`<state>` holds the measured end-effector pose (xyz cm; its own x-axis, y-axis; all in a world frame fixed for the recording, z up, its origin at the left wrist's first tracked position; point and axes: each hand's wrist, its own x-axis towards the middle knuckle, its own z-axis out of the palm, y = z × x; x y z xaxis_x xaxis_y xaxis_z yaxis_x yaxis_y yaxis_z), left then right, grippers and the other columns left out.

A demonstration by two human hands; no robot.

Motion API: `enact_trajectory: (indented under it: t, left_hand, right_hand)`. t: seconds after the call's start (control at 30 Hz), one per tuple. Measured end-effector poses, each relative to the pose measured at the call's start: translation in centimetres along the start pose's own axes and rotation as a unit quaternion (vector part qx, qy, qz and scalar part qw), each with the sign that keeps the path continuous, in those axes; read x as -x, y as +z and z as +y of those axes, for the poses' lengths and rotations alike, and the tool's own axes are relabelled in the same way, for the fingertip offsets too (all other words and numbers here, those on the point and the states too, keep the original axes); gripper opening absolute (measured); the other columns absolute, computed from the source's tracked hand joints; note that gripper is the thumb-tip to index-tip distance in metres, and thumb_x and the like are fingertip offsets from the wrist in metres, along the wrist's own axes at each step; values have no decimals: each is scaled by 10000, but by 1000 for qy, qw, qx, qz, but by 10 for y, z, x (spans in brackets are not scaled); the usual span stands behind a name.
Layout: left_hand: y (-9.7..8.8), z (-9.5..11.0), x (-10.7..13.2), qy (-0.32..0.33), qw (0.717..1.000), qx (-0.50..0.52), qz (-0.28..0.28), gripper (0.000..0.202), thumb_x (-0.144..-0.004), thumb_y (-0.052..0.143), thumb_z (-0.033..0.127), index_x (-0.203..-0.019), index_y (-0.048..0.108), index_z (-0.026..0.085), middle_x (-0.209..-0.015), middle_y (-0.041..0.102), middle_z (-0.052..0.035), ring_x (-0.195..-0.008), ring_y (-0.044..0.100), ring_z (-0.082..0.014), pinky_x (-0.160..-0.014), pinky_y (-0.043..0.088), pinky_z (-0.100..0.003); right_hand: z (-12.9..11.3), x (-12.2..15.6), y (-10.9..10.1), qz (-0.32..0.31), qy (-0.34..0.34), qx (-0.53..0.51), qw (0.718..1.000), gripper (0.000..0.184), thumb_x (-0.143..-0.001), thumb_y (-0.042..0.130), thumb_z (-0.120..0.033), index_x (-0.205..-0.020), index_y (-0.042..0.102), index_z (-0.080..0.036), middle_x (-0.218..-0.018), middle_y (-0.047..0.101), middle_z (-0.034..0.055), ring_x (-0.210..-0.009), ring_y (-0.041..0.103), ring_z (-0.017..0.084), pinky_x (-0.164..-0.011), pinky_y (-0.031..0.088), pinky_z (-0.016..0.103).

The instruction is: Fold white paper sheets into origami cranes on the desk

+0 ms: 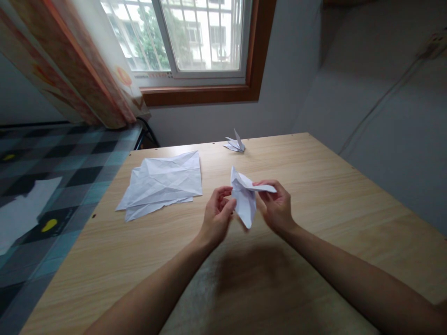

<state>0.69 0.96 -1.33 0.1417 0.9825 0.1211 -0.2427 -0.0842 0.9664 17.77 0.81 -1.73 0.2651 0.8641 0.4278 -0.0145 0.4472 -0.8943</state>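
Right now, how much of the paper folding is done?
One folded paper figure sits, finished-looking, at the far edge of the table. A second paper piece, partly folded with a flap sticking out, is pinched between the left hand and right hand above it. Left to do, it seems: the creased sheets lying flat on the left.

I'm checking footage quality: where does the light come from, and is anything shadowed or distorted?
Head view: daylight comes through the window; the left hand, right hand and folded paper cast a soft shadow on the table toward the camera; the wide lens splays the table edges.
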Motion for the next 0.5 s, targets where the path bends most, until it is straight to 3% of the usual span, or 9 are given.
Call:
enact_trajectory:
  t: [0.13, 0.27, 0.33, 0.4, 0.5]
  left_hand:
    - [-4, -4, -2, 15, 1000, -1, 13, 389, -847, 615, 537, -1003, 602, 180, -840, 628, -15, -726, 557, -135, -653, 437, -238]
    - [-1, 0, -1, -8, 999, -12, 29, 358, -726, 757, 449, -878, 584, 176, -767, 612, 18, -665, 538, -122, -612, 421, -226]
    - [2, 4, -1, -17, 999, -18, 37, 318, -691, 777, 366, -849, 579, 173, -755, 624, 22, -652, 545, -119, -605, 422, -222]
    - [3, 6, 0, -19, 998, -31, 51, 271, -690, 760, 317, -839, 586, 171, -732, 624, 28, -624, 537, -110, -584, 414, -214]
    - [5, 7, 2, -21, 997, -44, 54, 241, -693, 748, 290, -826, 586, 172, -698, 611, 38, -593, 524, -101, -559, 404, -206]
  right_hand:
    - [-10, 8, -1, -133, -138, 117, 974, 109, -844, 626, -158, -852, 666, -259, -981, 676, 53, -1080, 637, 249, -965, 504, 458]
    - [-15, 12, 0, -211, -201, 153, 944, 189, -827, 559, -102, -838, 657, -264, -988, 670, 54, -1131, 617, 254, -960, 510, 467]
    - [-15, 12, 1, -195, -184, 137, 954, 172, -829, 556, -119, -870, 647, -260, -1020, 656, 60, -1115, 614, 251, -962, 505, 465]
    - [-12, 11, 2, -141, -135, 111, 974, 134, -833, 595, -175, -930, 632, -260, -1066, 630, 65, -1087, 608, 246, -955, 504, 453]
    - [-4, 9, 4, -66, -23, 39, 997, 279, -800, 691, -275, -1054, 574, -280, -1134, 602, 59, -1063, 605, 232, -911, 524, 413]
